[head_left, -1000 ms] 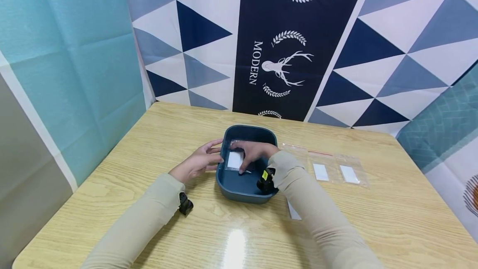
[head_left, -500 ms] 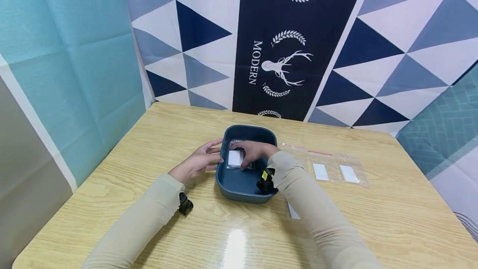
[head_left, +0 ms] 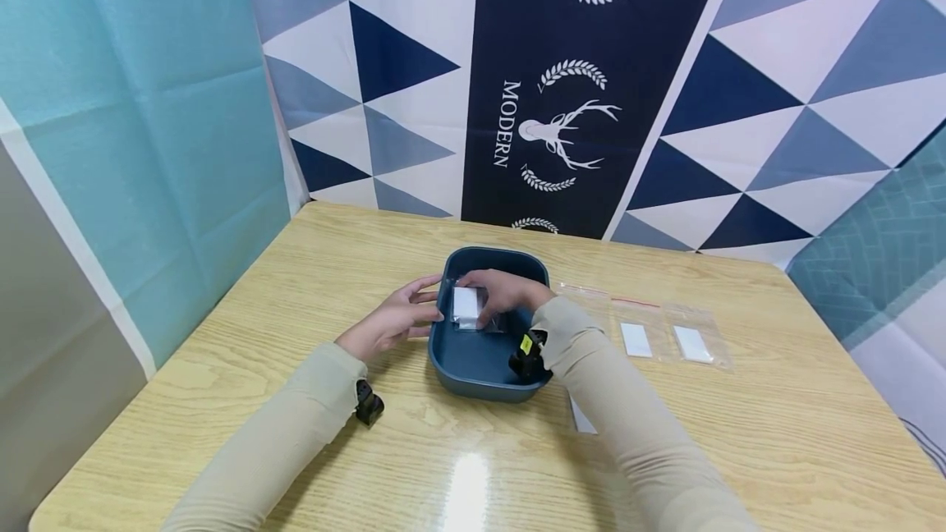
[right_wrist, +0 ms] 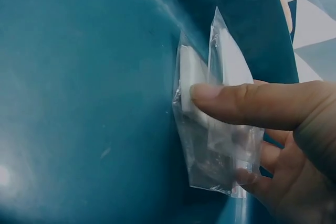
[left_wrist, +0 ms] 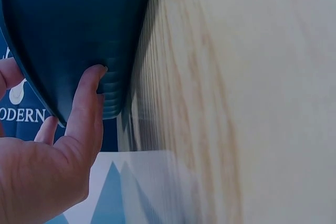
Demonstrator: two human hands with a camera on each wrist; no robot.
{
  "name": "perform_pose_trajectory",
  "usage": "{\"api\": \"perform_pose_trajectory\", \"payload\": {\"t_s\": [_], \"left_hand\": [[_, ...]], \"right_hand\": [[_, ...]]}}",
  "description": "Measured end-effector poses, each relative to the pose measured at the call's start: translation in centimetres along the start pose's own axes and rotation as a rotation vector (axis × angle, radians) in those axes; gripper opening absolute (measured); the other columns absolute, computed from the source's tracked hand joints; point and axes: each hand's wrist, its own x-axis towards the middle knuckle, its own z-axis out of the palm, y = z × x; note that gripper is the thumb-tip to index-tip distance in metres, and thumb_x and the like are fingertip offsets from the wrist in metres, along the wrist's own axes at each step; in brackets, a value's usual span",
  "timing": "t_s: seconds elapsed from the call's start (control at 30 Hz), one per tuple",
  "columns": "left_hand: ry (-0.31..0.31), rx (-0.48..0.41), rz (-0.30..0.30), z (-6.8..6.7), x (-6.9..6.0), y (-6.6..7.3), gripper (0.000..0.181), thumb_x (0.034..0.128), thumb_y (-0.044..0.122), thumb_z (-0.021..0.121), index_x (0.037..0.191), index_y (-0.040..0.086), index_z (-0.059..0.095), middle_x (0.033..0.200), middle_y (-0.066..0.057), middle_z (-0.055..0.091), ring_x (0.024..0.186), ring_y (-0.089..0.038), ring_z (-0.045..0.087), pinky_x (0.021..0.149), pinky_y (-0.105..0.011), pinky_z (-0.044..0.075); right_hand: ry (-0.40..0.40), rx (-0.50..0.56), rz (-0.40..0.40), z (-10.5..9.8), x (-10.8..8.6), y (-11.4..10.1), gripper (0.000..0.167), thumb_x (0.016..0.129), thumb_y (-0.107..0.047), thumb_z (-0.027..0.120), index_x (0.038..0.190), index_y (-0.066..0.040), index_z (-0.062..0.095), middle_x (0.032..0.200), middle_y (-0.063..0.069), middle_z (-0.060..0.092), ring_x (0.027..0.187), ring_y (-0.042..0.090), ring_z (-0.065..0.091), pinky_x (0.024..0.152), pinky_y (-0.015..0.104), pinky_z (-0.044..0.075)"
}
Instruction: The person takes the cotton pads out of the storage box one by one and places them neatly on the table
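Note:
Inside the dark blue plastic bin [head_left: 476, 388], my right hand [head_left: 506, 292] pinches small clear zip bags with white blocks in them. In the right wrist view, two bags stand side by side: one bag [right_wrist: 191, 140] lies under the thumb, the other bag [right_wrist: 236, 66] just behind it toward the fingers. Their lower ends reach down beside the curled fingers. My left hand [head_left: 392, 318] rests against the bin's left side, its fingers [left_wrist: 84, 103] fairly straight on the outer wall and another digit at the rim.
Right of the bin, more clear zip bags with white contents lie on the wooden table [head_left: 754, 433], among them one bag [head_left: 636, 339] and another bag [head_left: 692, 343]. A white piece [head_left: 581, 417] shows partly under my right forearm. A patterned cloth backdrop [head_left: 414, 105] rises behind.
My right hand has shifted slightly toward the far side of the bin, and the white bag contents have moved that way and now stand more upright. The left hand has stayed in place.

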Motion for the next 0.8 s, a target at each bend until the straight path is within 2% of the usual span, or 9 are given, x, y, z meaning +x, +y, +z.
{"api": "perform_pose_trajectory", "payload": {"t_s": [0.27,0.43,0.8], "left_hand": [[0.005,-0.005,-0.003,0.2,-0.1,0.1,0.065,0.0887,-0.006,0.053,0.145,0.018,0.031,0.143,-0.017,0.033,0.119,-0.034,0.047,0.092,-0.046,0.044],[-0.001,-0.005,0.002,0.2,-0.2,0.2,0.066,0.0879,-0.006,0.054,0.145,0.017,0.030,0.143,-0.018,0.033,0.119,-0.034,0.047,0.092,-0.047,0.044],[0.003,-0.006,0.009,0.3,-0.2,0.1,0.066,0.0880,-0.006,0.053,0.145,0.017,0.030,0.143,-0.017,0.034,0.121,-0.035,0.045,0.093,-0.047,0.043]], "right_hand": [[0.056,0.031,-0.031,-0.6,-0.4,-0.4,0.062,0.071,0.001,0.078,0.126,-0.011,0.053,0.124,0.007,0.052,0.108,0.024,0.045,0.096,0.040,0.036],[0.063,0.044,-0.067,-1.0,-0.9,-0.7,0.063,0.072,0.003,0.077,0.128,-0.010,0.051,0.126,0.009,0.051,0.107,0.025,0.046,0.091,0.040,0.041],[0.131,0.033,-0.119,-2.1,-1.7,-1.1,0.063,0.072,-0.001,0.078,0.128,-0.012,0.051,0.123,0.007,0.053,0.104,0.024,0.047,0.091,0.040,0.037]]}}
